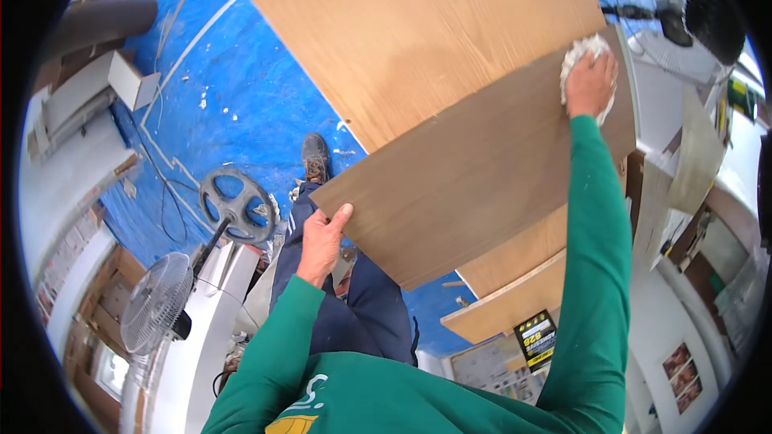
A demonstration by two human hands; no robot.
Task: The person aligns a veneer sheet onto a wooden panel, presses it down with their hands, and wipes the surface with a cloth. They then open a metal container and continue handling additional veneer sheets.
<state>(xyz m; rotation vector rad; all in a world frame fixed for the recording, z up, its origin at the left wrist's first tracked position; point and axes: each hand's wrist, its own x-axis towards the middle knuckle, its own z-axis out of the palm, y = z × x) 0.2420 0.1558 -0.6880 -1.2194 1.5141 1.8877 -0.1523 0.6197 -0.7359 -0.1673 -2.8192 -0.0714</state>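
Observation:
A long grey-brown board (458, 165) lies slantwise over a larger light wood sheet (402, 32). My left hand (323, 243) grips the board's near left corner, thumb on top and the other fingers out of sight beneath the edge. Toward the far right end, my right hand (591, 84) presses a bunched white rag (572, 60) onto the board's surface. The fingers are curled over the cloth, which sticks out around them.
A standing fan (157, 301) with a round grey base (236, 205) is at the left. Blue sheeting (217, 80) covers the floor. A black and yellow adhesive tin (536, 341) stands below the boards. Another fan (675, 40) and leaning panels (696, 153) are at the right.

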